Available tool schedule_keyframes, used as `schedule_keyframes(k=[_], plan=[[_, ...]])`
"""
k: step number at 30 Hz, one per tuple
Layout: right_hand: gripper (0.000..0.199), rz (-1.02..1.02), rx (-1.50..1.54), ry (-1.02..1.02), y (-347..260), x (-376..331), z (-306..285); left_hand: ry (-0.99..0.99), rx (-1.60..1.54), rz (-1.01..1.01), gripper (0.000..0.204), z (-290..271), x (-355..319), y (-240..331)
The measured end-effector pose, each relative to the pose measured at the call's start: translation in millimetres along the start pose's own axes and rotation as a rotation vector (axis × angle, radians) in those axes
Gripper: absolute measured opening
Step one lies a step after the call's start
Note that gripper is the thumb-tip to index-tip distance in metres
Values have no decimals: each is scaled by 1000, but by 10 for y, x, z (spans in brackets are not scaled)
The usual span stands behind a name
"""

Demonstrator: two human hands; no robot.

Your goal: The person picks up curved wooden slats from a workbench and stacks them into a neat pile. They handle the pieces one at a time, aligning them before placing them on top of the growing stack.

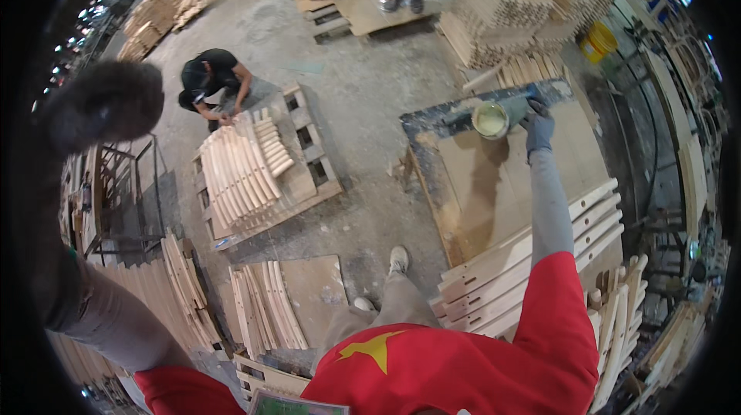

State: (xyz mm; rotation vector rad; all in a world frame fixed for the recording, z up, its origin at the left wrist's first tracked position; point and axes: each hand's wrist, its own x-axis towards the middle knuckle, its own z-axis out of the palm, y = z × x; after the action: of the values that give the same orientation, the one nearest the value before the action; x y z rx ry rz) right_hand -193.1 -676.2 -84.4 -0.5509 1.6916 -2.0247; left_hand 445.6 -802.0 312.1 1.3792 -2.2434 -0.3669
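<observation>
My right hand (539, 128), in a grey glove, reaches over the worktable at the right. Its fingers are closed round the right side of a greenish pot (490, 120). The pot's round mouth shows pale yellow contents, and its body tilts toward the hand. Part of the grip is hidden. Beneath it lies a brown board (471, 207) on the table, with a dark shadow across it. My left hand (108, 102) is raised at the far left, close to the camera, dark and blurred. Its fingers cannot be made out, nor anything in them.
Slotted wooden slats (494, 284) lie along the table's near side. A person (212, 79) crouches by a pallet of curved slats (239, 172). More slats (266, 303) lie by my feet. A yellow bucket (598, 42) and stacked wood (502, 10) stand at the far right.
</observation>
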Motion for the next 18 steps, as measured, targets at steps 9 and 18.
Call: schedule_keyframes(k=[9, 18], plan=[[33, -41, -417, -25, 148, 393, -12, -44, 63, -6, 48, 322, 274, 75], [21, -218, -559, 70, -28, 592, -314, -82, -12, 84, 54, 534, 254, 154]])
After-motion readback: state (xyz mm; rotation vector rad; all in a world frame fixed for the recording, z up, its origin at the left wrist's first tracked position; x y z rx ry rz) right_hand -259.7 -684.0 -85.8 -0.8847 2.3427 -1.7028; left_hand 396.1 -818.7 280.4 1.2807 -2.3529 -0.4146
